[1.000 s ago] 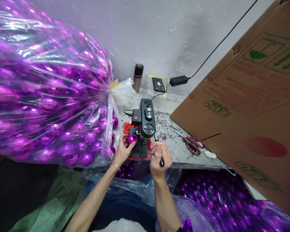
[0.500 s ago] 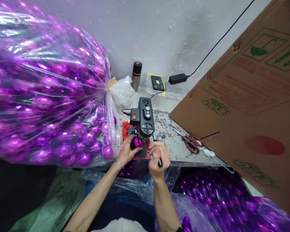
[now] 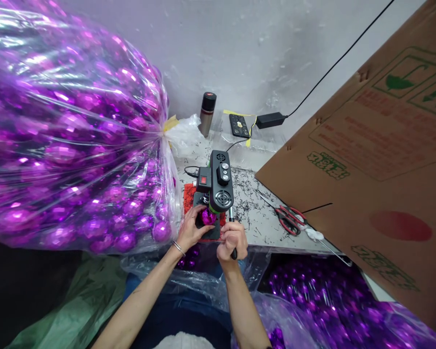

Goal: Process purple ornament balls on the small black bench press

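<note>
A small black bench drill press point(image 3: 221, 180) with a red switch stands on the white table. Under its head sits a shiny magenta bauble point(image 3: 208, 216), gripped between the thumb and fingers of my left hand point(image 3: 192, 228). My right hand point(image 3: 233, 240) is wrapped round the black grip of the press's lever point(image 3: 234, 253), to the right of the bauble. The black base plate point(image 3: 213, 234) rests on a red mat point(image 3: 189, 195) strewn with dark shavings. The bauble's top is hidden by the press head.
A big clear bag of magenta baubles point(image 3: 76, 160) fills the left. Red-handled scissors point(image 3: 289, 219) lie to the right, beside a large cardboard box point(image 3: 352, 160). Behind are a bottle point(image 3: 207, 114), a phone point(image 3: 239, 126) and a power adapter point(image 3: 271, 120). More purple baubles point(image 3: 323, 291) lie lower right.
My right hand and the lever grip have moved slightly left and toward me. My left hand still holds the bauble under the press head. The view has shifted a little.
</note>
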`<state>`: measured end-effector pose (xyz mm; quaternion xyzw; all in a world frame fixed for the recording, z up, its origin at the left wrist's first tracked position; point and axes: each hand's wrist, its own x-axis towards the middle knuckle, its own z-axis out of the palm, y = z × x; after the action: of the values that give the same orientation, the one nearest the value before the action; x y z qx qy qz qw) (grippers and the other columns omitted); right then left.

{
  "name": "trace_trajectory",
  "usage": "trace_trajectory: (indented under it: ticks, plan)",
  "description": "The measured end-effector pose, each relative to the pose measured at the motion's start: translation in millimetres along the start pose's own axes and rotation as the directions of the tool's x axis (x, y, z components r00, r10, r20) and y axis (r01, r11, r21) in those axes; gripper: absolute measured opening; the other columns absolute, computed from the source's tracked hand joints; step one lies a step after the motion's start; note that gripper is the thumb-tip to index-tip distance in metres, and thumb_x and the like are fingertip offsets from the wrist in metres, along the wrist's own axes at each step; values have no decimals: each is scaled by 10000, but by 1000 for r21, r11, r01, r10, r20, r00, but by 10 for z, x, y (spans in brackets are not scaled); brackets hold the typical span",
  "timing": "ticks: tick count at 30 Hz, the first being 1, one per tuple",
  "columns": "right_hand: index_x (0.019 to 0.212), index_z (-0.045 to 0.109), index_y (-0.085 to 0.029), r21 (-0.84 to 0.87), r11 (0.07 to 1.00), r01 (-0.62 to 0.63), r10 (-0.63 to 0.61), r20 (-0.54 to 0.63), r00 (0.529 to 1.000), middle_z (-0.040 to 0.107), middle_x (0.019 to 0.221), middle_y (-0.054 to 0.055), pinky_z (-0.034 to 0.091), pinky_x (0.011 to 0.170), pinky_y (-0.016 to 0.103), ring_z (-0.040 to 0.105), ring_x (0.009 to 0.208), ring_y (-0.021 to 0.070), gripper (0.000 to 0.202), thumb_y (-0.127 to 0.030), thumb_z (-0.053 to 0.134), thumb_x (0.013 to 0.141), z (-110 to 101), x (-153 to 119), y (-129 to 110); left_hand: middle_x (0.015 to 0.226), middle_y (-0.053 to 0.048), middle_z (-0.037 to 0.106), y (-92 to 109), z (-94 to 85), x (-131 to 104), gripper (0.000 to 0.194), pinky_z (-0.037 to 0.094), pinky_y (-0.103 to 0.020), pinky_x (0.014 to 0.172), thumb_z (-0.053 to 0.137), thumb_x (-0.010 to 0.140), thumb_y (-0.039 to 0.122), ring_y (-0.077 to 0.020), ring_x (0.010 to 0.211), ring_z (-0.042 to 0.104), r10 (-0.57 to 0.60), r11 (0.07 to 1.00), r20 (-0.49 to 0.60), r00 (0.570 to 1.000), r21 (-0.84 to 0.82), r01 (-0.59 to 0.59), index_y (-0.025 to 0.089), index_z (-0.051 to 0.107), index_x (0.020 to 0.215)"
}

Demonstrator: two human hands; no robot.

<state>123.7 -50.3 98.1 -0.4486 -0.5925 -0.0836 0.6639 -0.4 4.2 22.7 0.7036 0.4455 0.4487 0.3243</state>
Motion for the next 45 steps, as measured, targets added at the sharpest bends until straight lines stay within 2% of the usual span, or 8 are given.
trace_trajectory:
  ticks: [4, 22, 30, 34, 36, 41, 43, 45]
  plan:
    - [750, 500, -239, -16, 1000, 8, -8, -3, 1000, 590, 706, -31, 547, 805, 365, 601, 632, 126, 341, -216, 358, 1059, 6, -30, 15, 1297, -108, 722, 0, -7, -2, 544, 534, -474, 1072, 839, 819, 326, -295, 1236, 687, -9, 1000, 12, 1000, -6, 9, 221, 610, 1301]
    - [729, 469, -242, 9, 1000, 19, -19, -3, 1000, 538, 691, -33, 517, 754, 348, 555, 626, 126, 368, -221, 317, 1063, 37, -51, 72, 1303, -112, 716, -44, 33, 7, 563, 517, -483, 1091, 852, 792, 334, -304, 1252, 678, -35, 997, -11, 999, -67, 34, 224, 622, 1294]
    - [753, 472, -239, 30, 997, 68, -69, 18, 997, 551, 713, -31, 495, 718, 326, 561, 644, 126, 334, -226, 339, 1059, 37, -72, 105, 1301, -116, 709, -79, 50, 22, 594, 523, -492, 1093, 872, 767, 325, -313, 1253, 677, -60, 995, -10, 998, -77, 59, 218, 618, 1293]
    - [718, 467, -236, 52, 995, 80, -83, 50, 995, 551, 703, -33, 463, 655, 288, 556, 644, 118, 342, -197, 377, 1045, -1, 67, 23, 1285, -116, 714, -89, 53, 64, 588, 536, -489, 1076, 870, 768, 303, -309, 1233, 689, -35, 998, -7, 999, -48, 34, 214, 609, 1287]
    - [705, 470, -234, 63, 998, 13, -15, 36, 999, 528, 675, -37, 432, 616, 276, 555, 644, 119, 346, -163, 391, 1035, -27, 220, -79, 1273, -117, 717, -79, 44, 54, 584, 550, -486, 1057, 869, 775, 304, -306, 1210, 700, -7, 1000, -7, 1000, -26, 7, 214, 600, 1285]
    - [683, 465, -235, 64, 967, -246, 241, 80, 967, 504, 650, -35, 436, 634, 291, 544, 650, 124, 366, -251, 436, 1048, -78, 554, -319, 1304, -143, 703, 42, -119, -222, 630, 539, -536, 1082, 851, 818, 382, -326, 1229, 691, 148, 982, 20, 989, 116, -149, 211, 555, 1348]
    - [670, 464, -236, 72, 963, -261, 255, 84, 963, 500, 641, -31, 444, 644, 299, 550, 658, 130, 379, -276, 442, 1047, -85, 571, -344, 1327, -142, 700, 120, -275, -365, 545, 507, -548, 1130, 782, 886, 402, -324, 1272, 669, 210, 955, 34, 977, 207, -212, 219, 568, 1353]
    - [666, 476, -235, 72, 965, -252, 247, 77, 966, 508, 642, -25, 449, 648, 307, 560, 667, 137, 381, -278, 442, 1043, -84, 528, -335, 1359, -144, 694, 175, -479, -442, 374, 483, -535, 1162, 626, 993, 352, -305, 1315, 642, 224, 925, -28, 974, 320, -203, 216, 600, 1340]
